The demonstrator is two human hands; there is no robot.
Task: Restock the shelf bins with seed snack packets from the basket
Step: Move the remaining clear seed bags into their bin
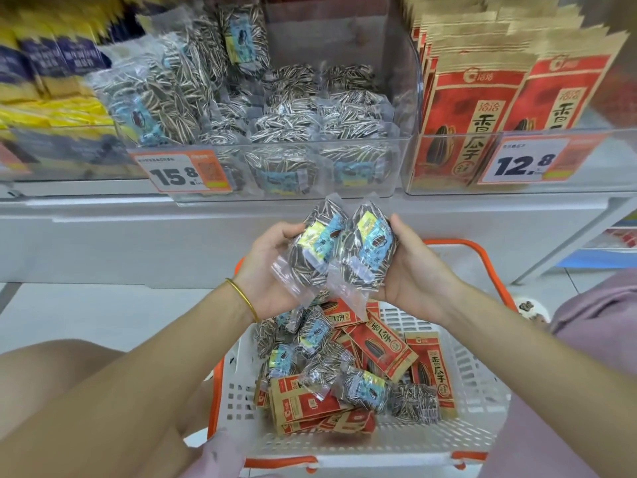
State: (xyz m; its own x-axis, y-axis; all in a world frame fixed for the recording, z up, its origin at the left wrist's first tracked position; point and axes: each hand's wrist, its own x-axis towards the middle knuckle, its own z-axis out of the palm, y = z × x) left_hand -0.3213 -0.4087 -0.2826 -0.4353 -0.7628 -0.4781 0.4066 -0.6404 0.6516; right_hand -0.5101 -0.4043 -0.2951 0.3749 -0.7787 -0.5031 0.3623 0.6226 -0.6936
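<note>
Forearms reach in from the bottom edge over a white basket (475, 367) with orange handles. The left hand (272, 270), a gold bangle (241, 298) at its wrist, curls its fingers under and its thumb over one packet (312, 250). The right hand (413, 274) grips a second packet (370, 250) the same way, thumb on its outer edge. The two packets touch side by side between the thumbs. Each is a clear pouch, bulging with black-and-white striped seeds, with a blue and yellow label on its face and a flat, empty sealed flap hanging toward the palms.

Below the wrists, the basket holds more striped packets (362, 391) mixed with red packets (382, 350) of brown paper. Beyond the fingertips stands a clear bin (406, 98) on the shelf, partly filled with the same striped pouches, with a 15.8 tag (179, 172) on its front. Past the right thumb, a neighbouring bin holds upright red pouches (458, 108) behind a 12.8 tag (524, 162).
</note>
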